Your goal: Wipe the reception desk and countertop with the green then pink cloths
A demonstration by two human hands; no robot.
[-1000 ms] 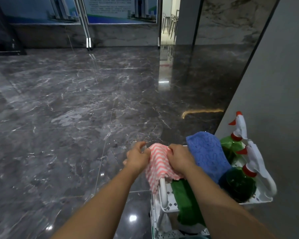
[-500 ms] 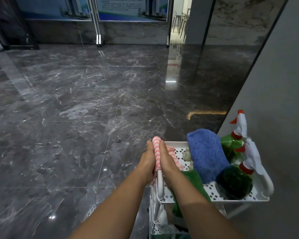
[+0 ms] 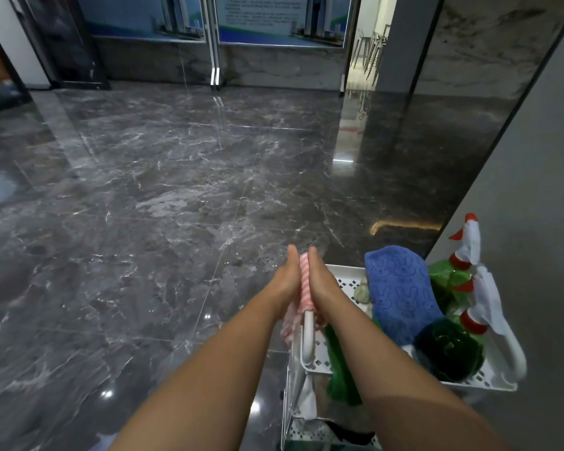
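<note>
From my head camera I look down along both bare forearms to my hands, which meet at the middle of the view. My left hand and right hand are flat, with the fingers straight and pointing away from me. The palms face each other and press the pink cloth between them, so neither hand is curled round it. The pink cloth, striped pink and white, stands on edge in that narrow gap. Its lower part hangs out below my wrists, over the white handle at the left end of the cart. The green cloth lies under my right forearm and hangs over the near left edge of the cart's top tray. To the right of my hands a blue cloth with a rabbit pattern is draped in the same tray. Further right stand two green spray bottles. The far spray bottle and the near spray bottle both have white triggers and red nozzles. The cart stands on a dark, glossy marble floor, just beside a plain grey wall on the right. At the far side of the floor are glass doors with blue posters behind them.
</note>
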